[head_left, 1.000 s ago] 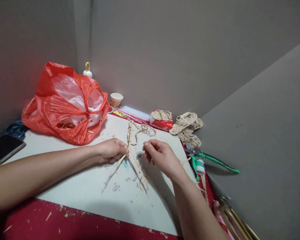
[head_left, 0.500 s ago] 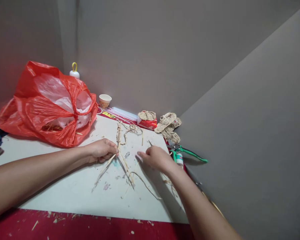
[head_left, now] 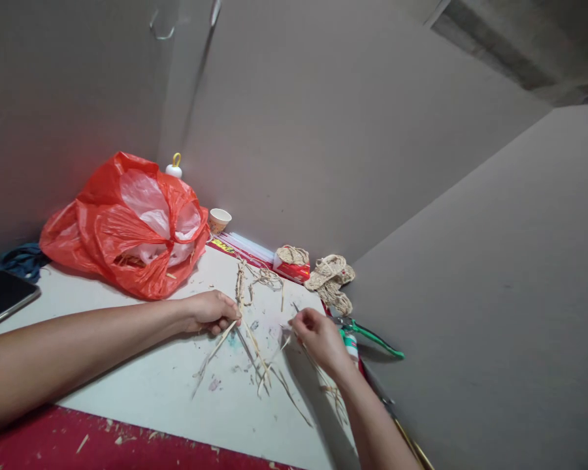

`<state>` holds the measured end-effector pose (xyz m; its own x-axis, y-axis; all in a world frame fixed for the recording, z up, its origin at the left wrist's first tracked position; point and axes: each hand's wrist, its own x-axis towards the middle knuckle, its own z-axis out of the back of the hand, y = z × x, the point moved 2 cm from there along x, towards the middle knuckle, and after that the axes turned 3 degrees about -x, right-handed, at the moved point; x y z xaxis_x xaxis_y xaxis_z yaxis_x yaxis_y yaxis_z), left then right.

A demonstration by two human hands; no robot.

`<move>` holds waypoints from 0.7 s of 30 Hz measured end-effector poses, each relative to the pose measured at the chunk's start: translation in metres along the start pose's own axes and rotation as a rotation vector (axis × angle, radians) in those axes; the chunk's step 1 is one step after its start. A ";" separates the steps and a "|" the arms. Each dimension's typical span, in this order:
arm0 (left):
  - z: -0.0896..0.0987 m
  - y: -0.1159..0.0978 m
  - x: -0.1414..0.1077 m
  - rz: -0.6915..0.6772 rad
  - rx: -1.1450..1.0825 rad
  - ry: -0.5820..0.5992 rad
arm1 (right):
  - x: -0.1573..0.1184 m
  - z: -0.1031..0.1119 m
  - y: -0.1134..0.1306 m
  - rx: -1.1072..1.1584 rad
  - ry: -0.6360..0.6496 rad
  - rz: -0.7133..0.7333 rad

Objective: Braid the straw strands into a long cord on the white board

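My left hand (head_left: 214, 312) pinches a bundle of pale straw strands (head_left: 259, 356) just below a narrow, knotted straw strip (head_left: 240, 281). The loose ends fan out over the white board toward me. To the right, my right hand (head_left: 321, 339) is closed, thumb and forefinger together. A pale straw strand (head_left: 280, 351) rises to just under those fingertips and seems to be held there; the grip itself is partly hidden. Past the knuckles a dark pointed tip (head_left: 295, 307) shows; the rest of that tool is hidden behind the hand.
A red plastic bag (head_left: 102, 241) fills the back left, near a phone (head_left: 4, 297) and a paper cup (head_left: 220, 220). Woven straw sandals (head_left: 329, 274) and green-handled pliers (head_left: 375, 336) lie at right. Straw scraps litter the red cloth (head_left: 127, 444). Grey walls enclose the table.
My right hand has gone from a stretched forefinger to a closed pinch, and a straw strand has come up near it. My left hand keeps its hold. The view has tilted upward.
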<state>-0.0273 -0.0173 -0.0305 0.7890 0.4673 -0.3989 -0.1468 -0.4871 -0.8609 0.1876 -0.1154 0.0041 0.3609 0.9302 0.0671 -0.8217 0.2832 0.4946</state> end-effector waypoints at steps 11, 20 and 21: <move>0.003 0.000 0.002 0.017 -0.111 0.034 | -0.004 0.056 0.031 1.133 -0.094 -0.107; 0.004 0.002 0.005 0.018 -0.140 0.063 | -0.028 -0.015 0.053 1.188 0.348 -0.269; 0.004 0.001 0.004 0.016 -0.143 0.063 | -0.028 -0.021 0.055 1.190 0.362 -0.274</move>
<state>-0.0264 -0.0133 -0.0345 0.8236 0.4136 -0.3881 -0.0772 -0.5962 -0.7991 0.1232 -0.1211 0.0114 0.1610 0.9381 -0.3067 0.2296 0.2667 0.9360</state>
